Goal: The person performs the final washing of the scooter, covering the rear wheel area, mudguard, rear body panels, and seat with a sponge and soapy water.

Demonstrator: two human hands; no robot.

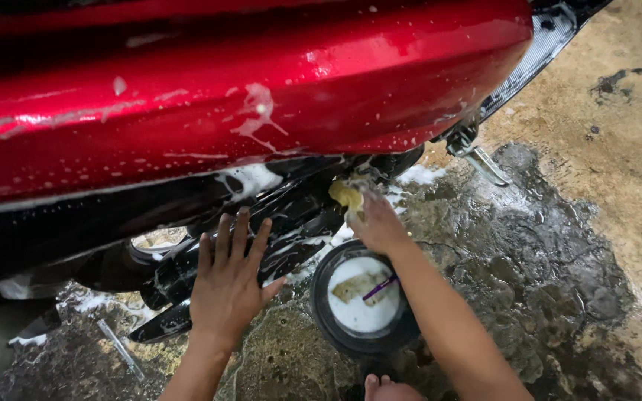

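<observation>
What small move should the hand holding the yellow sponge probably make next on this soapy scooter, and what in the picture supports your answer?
Probably a short wipe leftward along the black lower panel. The right hand presses the yellow sponge against it under the red body panel, and foam patches lie just to the left. The left hand rests flat on the black part, bracing. The bucket of suds sits close below.

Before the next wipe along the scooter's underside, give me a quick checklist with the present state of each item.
1. Right hand grips the yellow sponge: ok.
2. Sponge touching the black lower panel: ok.
3. Left hand flat on the panel, fingers spread: ok.
4. Suds on the red body panel: ok, streaks and drops.
5. Black bucket of soapy water beside the right forearm: ok.
6. Firm footing on the wet ground: cannot tell.
</observation>
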